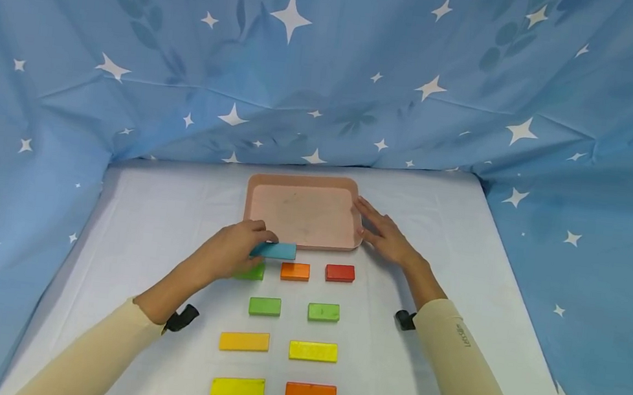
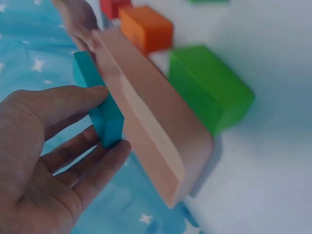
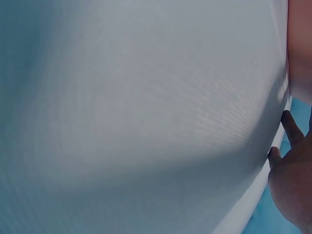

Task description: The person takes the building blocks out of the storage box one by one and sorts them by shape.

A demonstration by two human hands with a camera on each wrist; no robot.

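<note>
A blue block [image 1: 281,251] is pinched between the thumb and fingers of my left hand [image 1: 233,248], just over the near edge of the pink tray [image 1: 300,246]. In the left wrist view the blue block [image 2: 111,119] hangs beside the tray's wall [image 2: 161,109]. My right hand [image 1: 387,237] rests its fingers against the tray's right side. Under the left hand a green block [image 1: 252,272] is partly hidden. An orange block [image 1: 295,272] and a red block [image 1: 340,273] lie in the same row, close to the tray.
Nearer to me are two small green blocks [image 1: 265,307], then a light orange block [image 1: 244,342] beside a yellow block [image 1: 313,351]. Another yellow block [image 1: 238,388] and a long orange block [image 1: 311,394] form the front row. A blue star-patterned curtain [image 1: 329,82] surrounds the white table [image 1: 174,207].
</note>
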